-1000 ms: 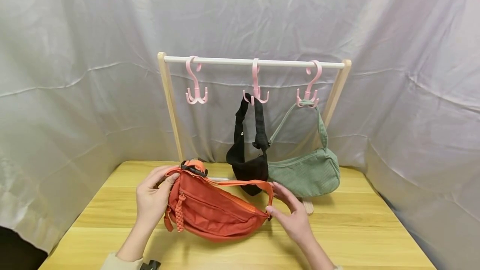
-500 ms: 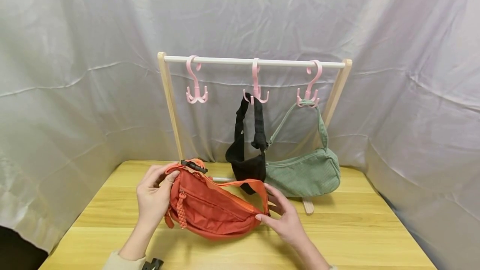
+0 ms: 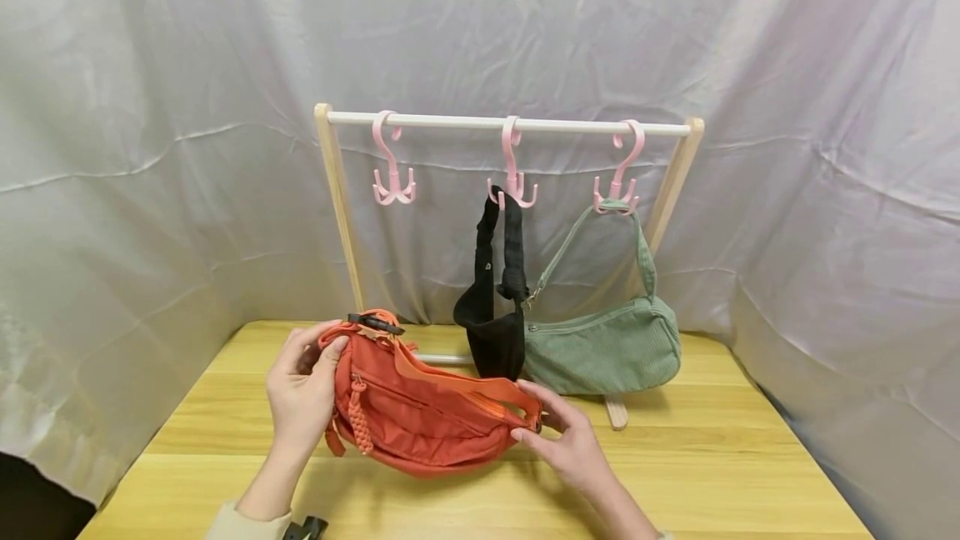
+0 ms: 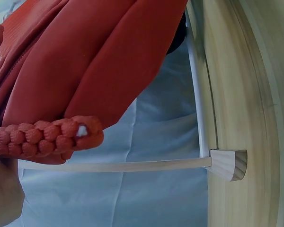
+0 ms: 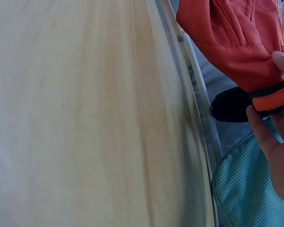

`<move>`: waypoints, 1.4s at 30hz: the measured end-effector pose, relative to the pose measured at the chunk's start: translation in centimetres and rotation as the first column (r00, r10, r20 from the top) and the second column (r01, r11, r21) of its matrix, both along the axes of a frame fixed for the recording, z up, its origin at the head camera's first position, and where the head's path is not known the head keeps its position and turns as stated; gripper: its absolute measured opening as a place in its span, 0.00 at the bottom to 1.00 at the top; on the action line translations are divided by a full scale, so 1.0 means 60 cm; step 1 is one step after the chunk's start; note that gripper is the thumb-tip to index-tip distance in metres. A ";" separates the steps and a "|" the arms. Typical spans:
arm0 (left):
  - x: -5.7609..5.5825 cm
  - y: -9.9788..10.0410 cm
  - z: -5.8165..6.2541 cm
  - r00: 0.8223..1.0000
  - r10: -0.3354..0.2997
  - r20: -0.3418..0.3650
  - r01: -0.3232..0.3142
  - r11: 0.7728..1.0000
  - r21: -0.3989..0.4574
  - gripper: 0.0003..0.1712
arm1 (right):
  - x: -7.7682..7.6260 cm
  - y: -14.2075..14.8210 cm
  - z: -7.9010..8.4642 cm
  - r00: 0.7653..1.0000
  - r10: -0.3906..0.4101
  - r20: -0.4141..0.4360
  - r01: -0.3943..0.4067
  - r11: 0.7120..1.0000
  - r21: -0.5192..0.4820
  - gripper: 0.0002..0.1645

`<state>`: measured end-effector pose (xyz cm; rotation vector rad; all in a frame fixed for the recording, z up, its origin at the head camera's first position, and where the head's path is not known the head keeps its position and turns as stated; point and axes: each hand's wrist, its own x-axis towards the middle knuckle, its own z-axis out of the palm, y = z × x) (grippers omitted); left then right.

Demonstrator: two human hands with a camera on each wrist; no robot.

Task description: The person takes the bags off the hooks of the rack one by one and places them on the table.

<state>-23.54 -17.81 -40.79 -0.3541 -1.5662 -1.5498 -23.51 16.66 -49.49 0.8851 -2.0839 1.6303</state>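
Observation:
A red waist bag (image 3: 435, 432) with an orange strap (image 3: 457, 382) is held over the near part of the table. My left hand (image 3: 300, 394) pinches its left end between thumb and fingers, beside a black buckle (image 3: 378, 324). A braided zipper pull (image 3: 359, 419) dangles there and looms large in the left wrist view. At the bag's right end, my right hand (image 3: 570, 444) grips the corner where the strap joins. In the right wrist view its thumb lies on the fabric, with fingertips at a black strap ring (image 5: 273, 98).
Behind the bag stands a wooden rack with a white bar (image 3: 450, 121). Three pink hooks hang from it. A black bag (image 3: 495, 340) is on the middle hook and a green corduroy bag (image 3: 603, 348) on the right one. The left hook (image 3: 393, 186) carries nothing.
The right hand has shifted left with the bag's end, then slightly back right. The strap has dropped closer to the bag's top, and the left end has moved slightly up and left.

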 end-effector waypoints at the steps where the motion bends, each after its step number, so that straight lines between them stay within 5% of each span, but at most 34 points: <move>1: 0.000 0.000 0.000 1.000 0.005 0.001 -0.005 1.000 0.002 0.14 | 0.001 -0.001 0.000 1.000 -0.008 -0.003 0.008 1.000 -0.003 0.35; 18: 0.001 -0.003 -0.009 0.999 0.038 0.035 -0.038 0.999 0.024 0.16 | 0.004 0.000 -0.001 0.998 -0.062 -0.010 0.061 0.998 -0.012 0.21; 23: 0.000 -0.005 -0.015 0.999 0.042 0.010 -0.042 0.999 0.003 0.14 | 0.004 -0.001 0.002 0.998 -0.049 -0.048 0.049 0.999 -0.007 0.20; 31: -0.006 -0.029 -0.030 0.997 0.041 -0.066 -0.044 0.998 -0.046 0.16 | 0.006 -0.007 0.008 0.997 -0.081 0.011 0.081 0.996 -0.030 0.17; 42: 0.009 -0.079 -0.045 0.992 0.122 0.042 -0.115 0.983 -0.141 0.15 | 0.005 -0.045 0.016 0.998 -0.054 0.045 0.054 0.998 -0.012 0.17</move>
